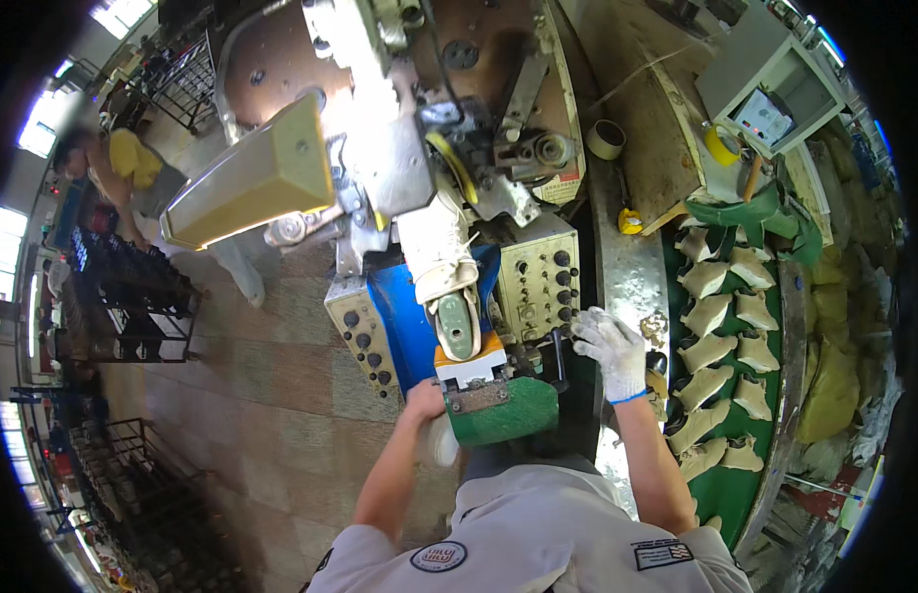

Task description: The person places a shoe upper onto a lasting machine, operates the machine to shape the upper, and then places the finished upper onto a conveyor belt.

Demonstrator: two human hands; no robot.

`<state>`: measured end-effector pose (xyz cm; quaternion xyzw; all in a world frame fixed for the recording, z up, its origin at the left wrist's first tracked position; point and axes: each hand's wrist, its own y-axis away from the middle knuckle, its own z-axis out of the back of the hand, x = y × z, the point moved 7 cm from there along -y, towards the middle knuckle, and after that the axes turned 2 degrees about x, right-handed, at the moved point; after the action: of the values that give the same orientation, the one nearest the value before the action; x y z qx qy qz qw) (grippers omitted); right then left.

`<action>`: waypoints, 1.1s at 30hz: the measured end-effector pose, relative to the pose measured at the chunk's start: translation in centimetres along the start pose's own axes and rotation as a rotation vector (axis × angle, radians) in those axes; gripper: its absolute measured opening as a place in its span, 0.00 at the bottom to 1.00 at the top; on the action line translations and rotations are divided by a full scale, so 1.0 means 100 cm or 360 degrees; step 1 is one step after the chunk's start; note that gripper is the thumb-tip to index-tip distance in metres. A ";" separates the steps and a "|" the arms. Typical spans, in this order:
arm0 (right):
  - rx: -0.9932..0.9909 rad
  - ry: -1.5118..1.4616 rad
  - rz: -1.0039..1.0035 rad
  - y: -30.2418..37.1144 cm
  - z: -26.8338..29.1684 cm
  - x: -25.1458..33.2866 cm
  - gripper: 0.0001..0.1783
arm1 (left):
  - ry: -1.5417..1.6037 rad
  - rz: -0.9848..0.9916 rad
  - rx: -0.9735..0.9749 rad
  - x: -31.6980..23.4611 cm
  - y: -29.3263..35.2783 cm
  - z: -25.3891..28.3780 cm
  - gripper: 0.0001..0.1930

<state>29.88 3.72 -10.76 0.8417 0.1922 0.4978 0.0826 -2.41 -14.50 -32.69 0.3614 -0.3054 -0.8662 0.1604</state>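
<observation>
A cream lace-up shoe upper on a green shoe last (453, 321) sits in the machine, toe end under the metal head (385, 163). Its heel end points toward me, above an orange and white support (471, 364). My bare left hand (426, 399) is at the left side of this support, beside the green guard (506, 410); its fingertips are hidden. My right hand (611, 348), in a white knit glove with a blue cuff, is held near a dark lever (560, 358) and the right control panel. Its fingers are apart, and I see nothing in them.
Several beige shoe uppers (706, 314) lie in rows on a green conveyor (721, 499) at the right. Tape rolls (606, 139) and a grey cabinet (770, 79) stand beyond. Shelving racks (132, 296) and another person (123, 173) are at the left.
</observation>
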 end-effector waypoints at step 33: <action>-0.1439 0.1378 -0.0874 0.286 0.695 -0.023 0.57 | 0.0093 0.0150 -0.1872 -0.240 0.119 0.189 0.17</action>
<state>96.23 -19.69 -37.25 0.3701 0.1877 0.7820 0.4650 1.07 -3.82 -1.92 0.2216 0.2152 -0.8717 0.3805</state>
